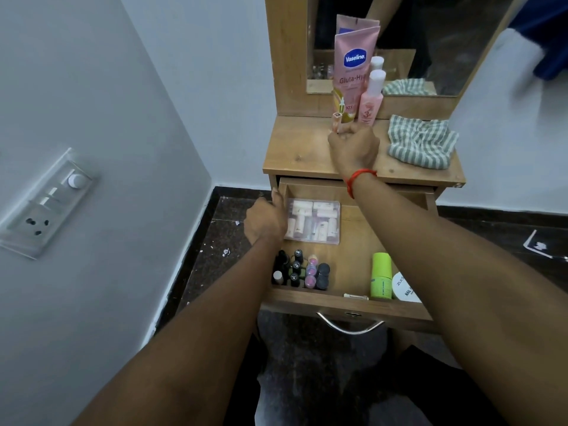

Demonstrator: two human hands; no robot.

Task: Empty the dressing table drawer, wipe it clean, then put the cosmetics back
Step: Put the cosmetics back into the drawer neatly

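Left hand (266,221): fingers hooked over the left wall of the open drawer (307,304), gripping the rim. Just right of those fingers, inside the drawer, is a clear box (313,221) of small white-and-pink tubes; their print is too small to read. Nearer the person than the fingers is a cluster of nail polish bottles (295,269) with black caps whose numbers are not legible. Touching that cluster on the right are small round pots (316,273), pink and dark. A green bottle (381,275) stands at the drawer's front right. Beside it is a white jar (404,290) partly under the right forearm, with lid text "ZUC…" and "NAIL" cut off.

Right hand (353,149) is on the table top (295,149), back to the camera, with a red thread (358,179) on the wrist. The fingers are curled against the base of a small peach tube (337,121) standing upright. The fingertips are hidden, so it cannot be told whether they pinch it or only touch it. Just beyond the fingers is a big pink tube (355,72) reading "Vaseline", "Gluta-Hya", "10X". A pink bottle (370,99) with a white cap stands right of it. Right of the knuckles, apart from them, lies a crumpled green-and-white striped cloth (421,141). Behind these is the mirror (399,41).
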